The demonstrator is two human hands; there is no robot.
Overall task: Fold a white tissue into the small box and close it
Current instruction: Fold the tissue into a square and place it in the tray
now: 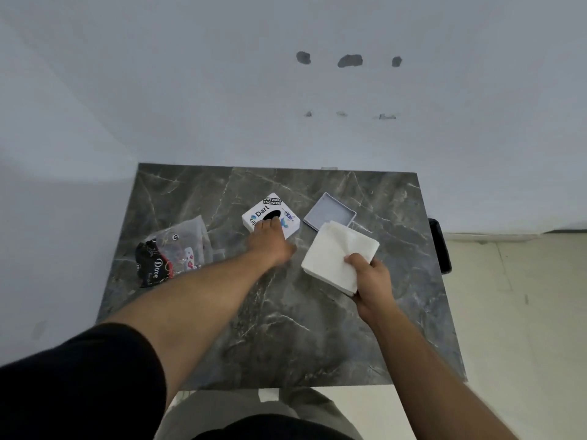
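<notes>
Tissue (336, 257), pinched by right hand (373, 282), risked unfolding; left hand (270, 241) fingers lay flat on box (271, 217), seemingly ungripped; lid (330, 212) at three o'clock.

The near half of the grey marble tabletop (286, 338) lies open. Farther back, a clear plastic bag (178, 249), a white stickered box (270, 215) and a shallow grey lid (329, 211) crowd the middle.

A: The dark grey marble-look tabletop (286, 312) seems polished, smooth stone with pale veins and a faint sheen.

B: And the folded white tissue stack (336, 255)?

A: Soft matt paper, slightly textured. The small white square box (287, 225) looks like smooth printed card; its pale grey tray-shaped lid (330, 212) matt. The clear crinkled plastic bag (187, 239) is glossy.
</notes>
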